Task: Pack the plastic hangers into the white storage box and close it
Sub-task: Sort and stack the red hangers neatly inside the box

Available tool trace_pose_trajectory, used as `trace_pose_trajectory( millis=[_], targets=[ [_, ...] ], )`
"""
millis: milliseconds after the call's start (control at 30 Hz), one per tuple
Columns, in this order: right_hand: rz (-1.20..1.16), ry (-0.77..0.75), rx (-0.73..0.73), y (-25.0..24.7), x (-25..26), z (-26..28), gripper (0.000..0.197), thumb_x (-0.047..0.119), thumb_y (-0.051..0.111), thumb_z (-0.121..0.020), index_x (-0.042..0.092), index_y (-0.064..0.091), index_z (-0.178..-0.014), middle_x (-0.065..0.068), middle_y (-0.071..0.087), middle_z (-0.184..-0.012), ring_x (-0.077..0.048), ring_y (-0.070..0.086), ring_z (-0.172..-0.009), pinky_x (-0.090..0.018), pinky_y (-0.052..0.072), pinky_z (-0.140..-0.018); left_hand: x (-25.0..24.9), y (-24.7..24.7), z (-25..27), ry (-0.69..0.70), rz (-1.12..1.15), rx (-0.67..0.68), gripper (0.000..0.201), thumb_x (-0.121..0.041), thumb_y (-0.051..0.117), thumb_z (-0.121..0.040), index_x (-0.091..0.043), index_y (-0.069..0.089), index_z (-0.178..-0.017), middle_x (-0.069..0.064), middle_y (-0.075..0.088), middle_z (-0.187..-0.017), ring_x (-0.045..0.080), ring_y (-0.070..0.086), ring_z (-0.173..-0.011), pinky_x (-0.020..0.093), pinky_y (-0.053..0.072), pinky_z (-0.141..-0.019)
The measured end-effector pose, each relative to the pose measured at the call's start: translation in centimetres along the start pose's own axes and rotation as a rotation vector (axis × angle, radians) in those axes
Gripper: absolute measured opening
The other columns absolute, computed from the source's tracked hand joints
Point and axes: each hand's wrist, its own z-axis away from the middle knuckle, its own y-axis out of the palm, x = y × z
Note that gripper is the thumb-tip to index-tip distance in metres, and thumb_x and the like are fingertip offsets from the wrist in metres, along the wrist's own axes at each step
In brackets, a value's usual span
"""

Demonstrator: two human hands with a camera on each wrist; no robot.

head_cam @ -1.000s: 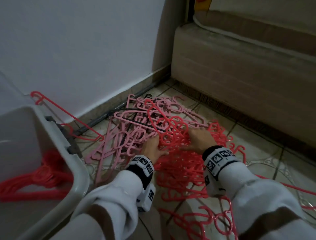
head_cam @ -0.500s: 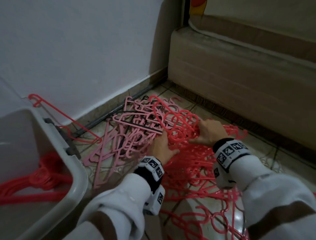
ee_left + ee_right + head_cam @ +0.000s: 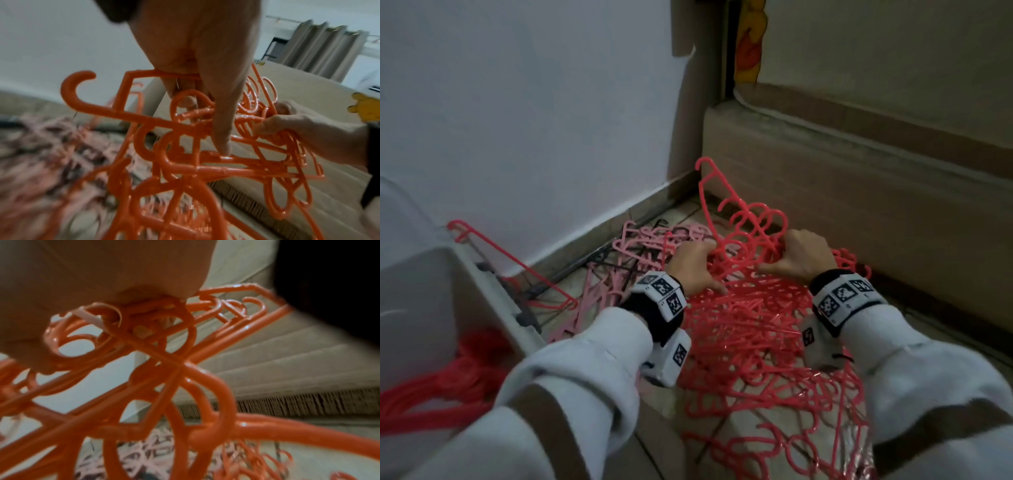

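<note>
Red hangers point(image 3: 750, 329) make a bright tangle, reading more orange in both wrist views. Behind them lie pale pink hangers point(image 3: 633, 246) mixed with a few black ones point(image 3: 602, 265). The box point(image 3: 493, 294) is white with red hangers inside. The sleeves point(image 3: 585, 370) are white with a brown band; the wrist bands point(image 3: 666, 294) carry black-and-white square markers. The wall point(image 3: 517, 120) is white, the floor point(image 3: 763, 428) beige tile, the mattress point(image 3: 859, 192) tan.
</note>
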Motion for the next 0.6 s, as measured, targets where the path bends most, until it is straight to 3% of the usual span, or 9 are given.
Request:
trace_pose_trajectory(
  millis=[33, 133, 200, 300, 367, 433, 500, 600],
  targets=[
    [-0.020, -0.002, -0.013, -0.7, 0.2, 0.0, 0.049, 0.060, 0.068, -0.066, 0.012, 0.062, -0.068, 0.002, 0.053, -0.056, -0.019, 0.054, -0.055, -0.030, 0.046, -0.058, -0.4, -0.7, -0.1, 0.012, -0.016, -0.011, 0.049, -0.031, 0.089, -0.056, -0.007, 0.068, -0.093, 0.006, 0.069, -0.091, 0.018, 0.062, -0.084, 0.030, 0.050, -0.076],
    [-0.071, -0.024, -0.049, -2.7, 1.3, 0.3, 0.044, 0.055, 0.071, -0.069, 0.015, 0.056, -0.058, 0.004, 0.050, -0.052, -0.015, 0.051, -0.051, -0.025, 0.039, -0.053, -1.3, -2.7, 0.1, 0.026, -0.051, -0.019, 0.048, -0.031, 0.090, -0.054, -0.006, 0.069, -0.090, 0.008, 0.070, -0.086, 0.022, 0.065, -0.081, 0.037, 0.052, -0.077],
    [-0.087, -0.038, -0.065, -4.1, 2.2, 0.4, 0.045, 0.055, 0.071, -0.069, 0.013, 0.059, -0.062, 0.003, 0.052, -0.055, -0.017, 0.053, -0.053, -0.027, 0.044, -0.056, -1.9, -4.3, 0.7, 0.022, -0.055, -0.027, 0.046, -0.032, 0.090, -0.054, -0.007, 0.069, -0.086, 0.006, 0.071, -0.082, 0.021, 0.065, -0.078, 0.039, 0.052, -0.076],
    [-0.096, -0.073, -0.089, -6.4, 4.1, 0.5, 0.046, 0.057, 0.070, -0.069, 0.012, 0.060, -0.065, 0.002, 0.054, -0.058, -0.019, 0.055, -0.055, -0.027, 0.046, -0.055, -3.0, -7.3, 1.9, 0.016, -0.054, -0.068, 0.043, -0.030, 0.090, -0.054, -0.007, 0.069, -0.084, -0.001, 0.069, -0.078, 0.013, 0.062, -0.073, 0.028, 0.048, -0.071],
    [-0.094, -0.101, -0.121, -8.3, 5.8, 0.7, 0.046, 0.058, 0.069, -0.070, 0.017, 0.052, -0.057, 0.004, 0.050, -0.054, -0.015, 0.050, -0.051, -0.022, 0.035, -0.047, -3.8, -9.6, 2.8, 0.026, -0.071, -0.109, 0.036, -0.028, 0.090, -0.054, -0.013, 0.064, -0.075, -0.010, 0.059, -0.066, 0.005, 0.052, -0.061, 0.019, 0.036, -0.061],
    [-0.069, -0.132, -0.174, -10.5, 7.8, 1.0, 0.049, 0.060, 0.068, -0.069, 0.019, 0.046, -0.053, 0.005, 0.046, -0.053, -0.013, 0.046, -0.049, -0.020, 0.027, -0.045, -4.3, -11.8, 3.8, 0.034, -0.085, -0.160, 0.038, -0.028, 0.090, -0.052, -0.015, 0.061, -0.071, -0.008, 0.058, -0.065, 0.007, 0.051, -0.059, 0.019, 0.033, -0.058],
    [-0.047, -0.173, -0.220, -12.6, 9.9, 1.5, 0.049, 0.062, 0.067, -0.069, 0.020, 0.046, -0.054, 0.005, 0.047, -0.054, -0.015, 0.045, -0.051, -0.022, 0.026, -0.046, -4.4, -13.9, 4.8, 0.037, -0.084, -0.220, 0.042, -0.028, 0.091, -0.051, -0.007, 0.066, -0.076, 0.001, 0.066, -0.072, 0.016, 0.060, -0.066, 0.023, 0.041, -0.061],
    [-0.011, -0.244, -0.285, -15.0, 12.7, 1.5, 0.049, 0.062, 0.066, -0.070, 0.020, 0.047, -0.054, 0.005, 0.048, -0.055, -0.013, 0.046, -0.050, -0.023, 0.027, -0.049, -4.7, -17.2, 6.7, 0.052, -0.080, -0.310, 0.040, -0.025, 0.091, -0.052, -0.010, 0.071, -0.084, 0.005, 0.070, -0.077, 0.019, 0.065, -0.072, 0.025, 0.050, -0.064]
  ],
)
